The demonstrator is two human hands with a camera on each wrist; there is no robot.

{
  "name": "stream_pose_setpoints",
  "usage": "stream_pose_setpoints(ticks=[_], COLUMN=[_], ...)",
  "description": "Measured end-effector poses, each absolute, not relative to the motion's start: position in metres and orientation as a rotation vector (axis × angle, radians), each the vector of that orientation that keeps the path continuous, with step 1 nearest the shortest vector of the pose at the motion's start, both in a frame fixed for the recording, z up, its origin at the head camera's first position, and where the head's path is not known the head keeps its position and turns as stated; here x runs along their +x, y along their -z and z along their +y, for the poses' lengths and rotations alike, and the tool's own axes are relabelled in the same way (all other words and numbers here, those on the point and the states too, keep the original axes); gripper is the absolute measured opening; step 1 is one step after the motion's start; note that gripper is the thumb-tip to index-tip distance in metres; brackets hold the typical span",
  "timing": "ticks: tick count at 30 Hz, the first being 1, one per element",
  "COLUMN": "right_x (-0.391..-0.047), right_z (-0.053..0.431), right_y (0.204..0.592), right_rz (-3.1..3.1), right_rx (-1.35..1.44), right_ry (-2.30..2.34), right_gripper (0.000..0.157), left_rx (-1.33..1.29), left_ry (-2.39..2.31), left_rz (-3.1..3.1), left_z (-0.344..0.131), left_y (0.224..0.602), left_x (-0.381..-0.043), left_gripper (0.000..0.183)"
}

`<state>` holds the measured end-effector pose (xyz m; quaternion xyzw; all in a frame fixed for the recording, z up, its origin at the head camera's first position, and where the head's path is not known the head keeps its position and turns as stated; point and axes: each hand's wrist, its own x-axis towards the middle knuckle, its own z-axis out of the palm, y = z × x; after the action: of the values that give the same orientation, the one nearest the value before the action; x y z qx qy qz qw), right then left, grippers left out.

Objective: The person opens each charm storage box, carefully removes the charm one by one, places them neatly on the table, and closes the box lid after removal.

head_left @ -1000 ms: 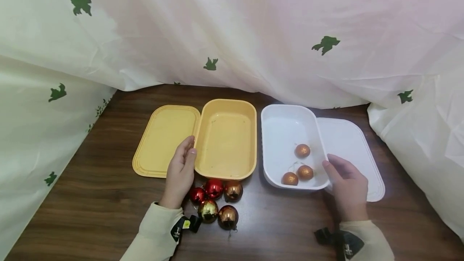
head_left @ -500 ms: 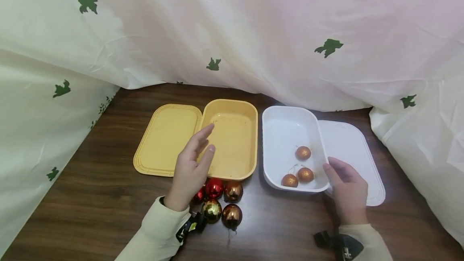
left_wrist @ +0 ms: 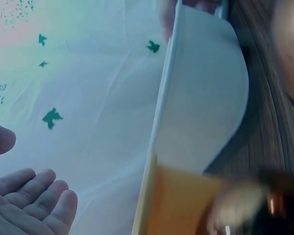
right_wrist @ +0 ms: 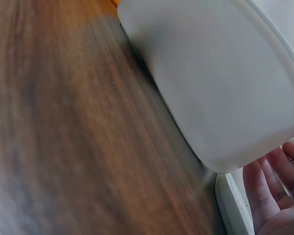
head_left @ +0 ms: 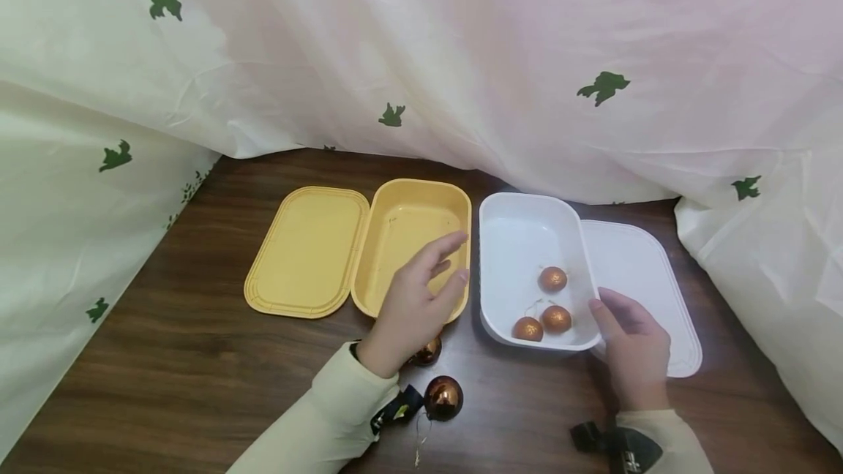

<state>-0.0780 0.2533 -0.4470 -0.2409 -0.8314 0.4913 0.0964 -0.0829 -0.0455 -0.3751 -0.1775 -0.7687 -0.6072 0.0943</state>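
My left hand (head_left: 416, 297) hovers over the near right part of the yellow box (head_left: 395, 200), fingers loosely extended, nothing between thumb and fingers. Its palm and fingers (left_wrist: 34, 200) show in the left wrist view. My right hand (head_left: 635, 346) grips the right rim of the white box (head_left: 510, 240), thumb at the rim and fingers (right_wrist: 279, 176) along the outer wall. Inside the white box lie three coppery glitter baubles (head_left: 552, 279), near its front. Below my left wrist are shiny brown baubles (head_left: 444, 398), one partly covered; the red and gold ones are hidden behind my arm.
A yellow lid (head_left: 309, 251) lies left of the yellow box. A white lid (head_left: 642, 262) lies to the right, partly under the white box's edge. Behind the dark wooden table (head_left: 165, 357) hangs a white curtain (head_left: 448, 57) with green bird shapes.
My left hand has moved right, from the yellow box's left rim across to its right side. The near brown bauble has shifted slightly right. My right hand stays at the white box.
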Motion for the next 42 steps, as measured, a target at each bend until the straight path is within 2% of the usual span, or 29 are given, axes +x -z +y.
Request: stream_pose_setpoints(ticks=[18, 42], right_x=[-0.077, -0.076], right_z=[0.256, 0.252], right_y=[0.447, 0.443], right_rz=[-2.46, -2.429], right_rx=[-0.717, -0.642], right_ry=[-1.499, -1.466], right_gripper=[0.043, 0.039], left_rx=[-0.518, -0.532], left_ry=[1.765, 1.569], left_rz=[-2.566, -2.983], left_z=[0.007, 0.056], left_y=[0.355, 0.372], left_x=[-0.1, -0.126], left_gripper=[0.04, 0.048])
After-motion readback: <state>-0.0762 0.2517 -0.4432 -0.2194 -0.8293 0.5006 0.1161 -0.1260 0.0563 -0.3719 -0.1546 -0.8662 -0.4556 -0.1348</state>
